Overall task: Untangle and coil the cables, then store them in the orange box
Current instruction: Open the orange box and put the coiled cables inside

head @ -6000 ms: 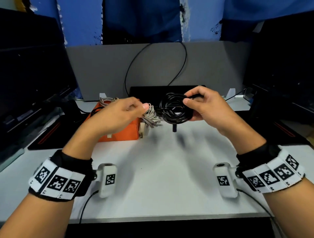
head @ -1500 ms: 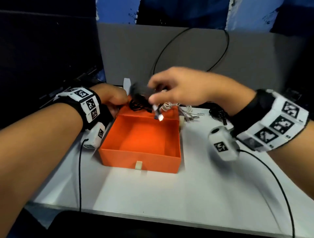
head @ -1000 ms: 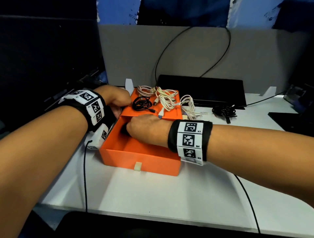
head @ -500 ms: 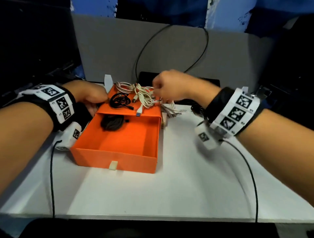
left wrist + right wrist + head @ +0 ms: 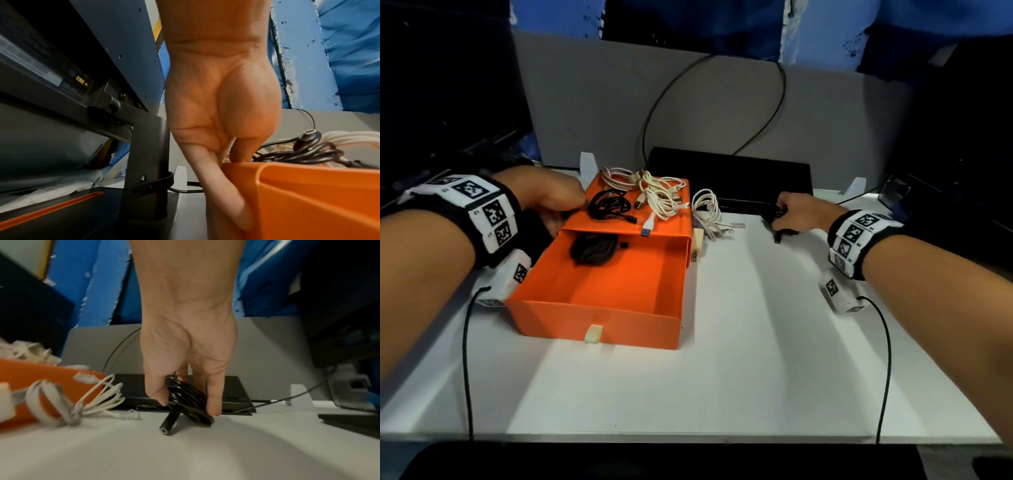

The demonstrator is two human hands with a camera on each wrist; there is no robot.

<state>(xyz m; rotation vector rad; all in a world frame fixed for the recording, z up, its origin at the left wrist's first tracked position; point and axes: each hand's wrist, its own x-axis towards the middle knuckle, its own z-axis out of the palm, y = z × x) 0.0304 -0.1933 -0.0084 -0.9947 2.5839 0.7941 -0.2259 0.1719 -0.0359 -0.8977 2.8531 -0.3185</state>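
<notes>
— Right hand [image 5: 189, 356]?
— Down on the white table [image 5: 739, 342], thumb and fingers [image 5: 212, 395] pinching a black coiled cable [image 5: 190, 400] just in front of a flat black device [image 5: 729, 178]. One plug end poking out toward the wrist camera.
— Left hand [image 5: 222, 100]?
— Gripping the near left corner of the orange box [image 5: 619, 270]'s sleeve, thumb on top, fingers pressed down along the side wall.
— Inside the box?
— Drawer pulled out toward the body, one dark coiled cable [image 5: 594, 251] at its far left, partly under the sleeve.
— On top of the sleeve?
— A loose black cable [image 5: 609, 207], a white tangle [image 5: 659, 198], a braided pinkish coil [image 5: 618, 178] at the back.
— Beside the box?
— Another white and grey bundle [image 5: 709, 212] on the table, just right of the sleeve, well left of the right hand.
</notes>
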